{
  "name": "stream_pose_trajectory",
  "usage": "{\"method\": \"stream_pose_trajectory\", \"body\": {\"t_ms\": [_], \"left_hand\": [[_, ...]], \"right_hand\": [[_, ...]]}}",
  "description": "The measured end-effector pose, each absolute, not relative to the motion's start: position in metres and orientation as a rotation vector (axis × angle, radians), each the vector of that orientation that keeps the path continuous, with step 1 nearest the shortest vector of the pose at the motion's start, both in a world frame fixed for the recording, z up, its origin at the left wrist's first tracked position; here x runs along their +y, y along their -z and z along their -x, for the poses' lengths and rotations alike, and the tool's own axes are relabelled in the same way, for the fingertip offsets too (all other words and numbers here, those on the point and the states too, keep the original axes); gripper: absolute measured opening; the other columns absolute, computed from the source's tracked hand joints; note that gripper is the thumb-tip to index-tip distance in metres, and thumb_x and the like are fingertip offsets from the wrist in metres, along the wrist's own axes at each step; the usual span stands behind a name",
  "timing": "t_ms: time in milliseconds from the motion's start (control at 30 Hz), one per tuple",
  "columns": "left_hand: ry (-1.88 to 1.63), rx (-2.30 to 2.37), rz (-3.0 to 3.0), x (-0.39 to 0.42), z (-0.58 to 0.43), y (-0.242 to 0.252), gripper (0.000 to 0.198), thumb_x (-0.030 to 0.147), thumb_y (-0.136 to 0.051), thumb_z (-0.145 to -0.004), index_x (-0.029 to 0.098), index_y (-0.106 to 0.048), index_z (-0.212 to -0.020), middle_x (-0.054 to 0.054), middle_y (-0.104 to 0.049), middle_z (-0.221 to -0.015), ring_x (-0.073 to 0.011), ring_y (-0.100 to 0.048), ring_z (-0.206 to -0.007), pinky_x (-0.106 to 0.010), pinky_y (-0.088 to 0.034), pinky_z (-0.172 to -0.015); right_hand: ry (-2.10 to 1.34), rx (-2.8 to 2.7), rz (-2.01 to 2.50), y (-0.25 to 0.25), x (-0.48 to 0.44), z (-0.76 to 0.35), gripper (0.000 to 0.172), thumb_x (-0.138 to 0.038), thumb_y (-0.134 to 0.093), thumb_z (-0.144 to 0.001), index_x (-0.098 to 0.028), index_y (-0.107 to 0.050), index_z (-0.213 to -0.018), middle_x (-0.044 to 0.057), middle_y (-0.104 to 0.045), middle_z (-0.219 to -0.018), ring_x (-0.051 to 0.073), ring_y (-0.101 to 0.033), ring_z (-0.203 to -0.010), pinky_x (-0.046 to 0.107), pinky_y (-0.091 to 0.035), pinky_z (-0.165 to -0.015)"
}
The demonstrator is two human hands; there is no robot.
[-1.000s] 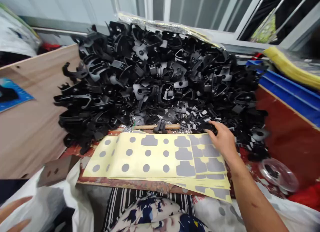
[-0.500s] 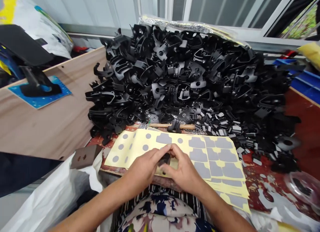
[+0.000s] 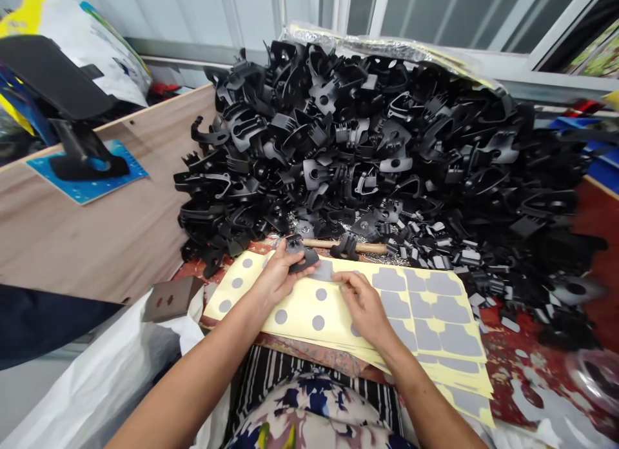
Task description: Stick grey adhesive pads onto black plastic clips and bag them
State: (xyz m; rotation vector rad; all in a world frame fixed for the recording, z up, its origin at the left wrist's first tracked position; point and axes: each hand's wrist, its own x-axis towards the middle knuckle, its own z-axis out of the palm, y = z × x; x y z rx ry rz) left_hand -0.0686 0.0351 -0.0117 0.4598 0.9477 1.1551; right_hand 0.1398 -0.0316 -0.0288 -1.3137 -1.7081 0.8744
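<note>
My left hand (image 3: pixel 276 276) is closed on a black plastic bracket (image 3: pixel 300 255), held just above the far edge of a yellow backing sheet (image 3: pixel 294 304). Grey round and larger shaped stickers cover the sheet. Beside the bracket is a grey sticker (image 3: pixel 323 270), its left part close to the bracket's edge. My right hand (image 3: pixel 363 302) pinches at the right edge of this sticker, thumb and forefinger together. Whether the sticker is lifted from the sheet I cannot tell. More sheets with large grey stickers (image 3: pixel 447 309) lie under and to the right.
Behind the sheets rises a big heap of black plastic parts (image 3: pixel 348 146). A wooden stick (image 3: pixel 372 248) lies before it, small black-and-grey pieces (image 3: pixel 442 242) at its right. A brown block (image 3: pixel 169 299) and a black stand (image 3: pixel 84 159) are on the left; a clear round container (image 3: pixel 597 378) is on the right.
My hands, close together around a dark part before, have moved apart. The left carried the bracket forward and left; the right now reaches the grey sticker. The view has shifted slightly.
</note>
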Motion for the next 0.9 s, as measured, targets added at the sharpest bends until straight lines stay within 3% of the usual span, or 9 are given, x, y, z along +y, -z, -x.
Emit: {"method": "stream_pose_trajectory", "body": {"t_ms": [133, 200, 400, 533, 700, 900], "left_hand": [[-1.19, 0.918, -0.494, 0.038, 0.071, 0.018, 0.056, 0.011, -0.082, -0.075, 0.027, -0.049, -0.118, -0.004, -0.071, -0.098, -0.0233, -0.078, -0.077, -0.02, -0.054, -0.055], [-1.214, 0.929, -0.511, 0.037, 0.071, 0.017, 0.059, 0.012, -0.084, -0.073, 0.027, -0.051, -0.119, -0.003, -0.069, -0.098, -0.0223, -0.077, -0.078, -0.021, -0.053, -0.056], [-1.094, 0.789, -0.537, 0.006, 0.06, -0.011, 0.053, 0.032, -0.085, -0.08, 0.031, -0.058, -0.126, -0.002, -0.066, -0.105, -0.0167, -0.067, -0.08, -0.031, -0.06, -0.069], [-1.018, 0.685, -0.476, -0.016, 0.045, -0.022, 0.043, 0.046, -0.078, -0.087, 0.029, -0.063, -0.123, -0.004, -0.067, -0.107, -0.0172, -0.065, -0.081, -0.031, -0.059, -0.07], [-0.96, 0.601, -0.439, -0.021, 0.034, -0.02, 0.04, 0.048, -0.071, -0.091, 0.028, -0.061, -0.125, -0.006, -0.066, -0.105, -0.0218, -0.066, -0.083, -0.037, -0.06, -0.068], [-0.947, 0.619, -0.427, -0.022, 0.035, -0.019, 0.039, 0.049, -0.071, -0.091, 0.029, -0.06, -0.123, -0.004, -0.063, -0.099, -0.0192, -0.062, -0.078, -0.036, -0.06, -0.067]], "right_hand": [[-1.511, -1.722, 0.987, 0.011, -0.032, -0.166, 0.025, -0.042, -0.055, -0.102, -0.022, -0.069, -0.109, 0.009, -0.077, -0.106, 0.026, -0.071, -0.104, 0.045, -0.053, -0.097], [-1.599, -1.667, 0.88, 0.006, -0.033, -0.173, 0.028, -0.047, -0.063, -0.097, -0.022, -0.066, -0.11, 0.009, -0.077, -0.103, 0.027, -0.072, -0.101, 0.045, -0.055, -0.093], [-0.932, -1.336, 1.136, 0.002, -0.036, -0.162, 0.032, -0.028, -0.076, -0.086, -0.027, -0.058, -0.112, 0.0, -0.065, -0.088, 0.019, -0.065, -0.085, 0.035, -0.056, -0.083], [-0.85, -1.349, 1.162, -0.002, -0.039, -0.148, 0.024, -0.023, -0.071, -0.089, -0.026, -0.059, -0.11, 0.001, -0.065, -0.091, 0.019, -0.064, -0.088, 0.036, -0.054, -0.086], [-0.803, -1.397, 1.201, 0.003, -0.041, -0.14, 0.015, -0.022, -0.068, -0.091, -0.025, -0.06, -0.103, 0.002, -0.065, -0.092, 0.019, -0.064, -0.089, 0.036, -0.053, -0.085], [-0.804, -1.364, 1.194, 0.011, -0.042, -0.137, 0.013, -0.023, -0.068, -0.092, -0.025, -0.061, -0.102, 0.001, -0.064, -0.093, 0.019, -0.062, -0.091, 0.037, -0.052, -0.086]]}}
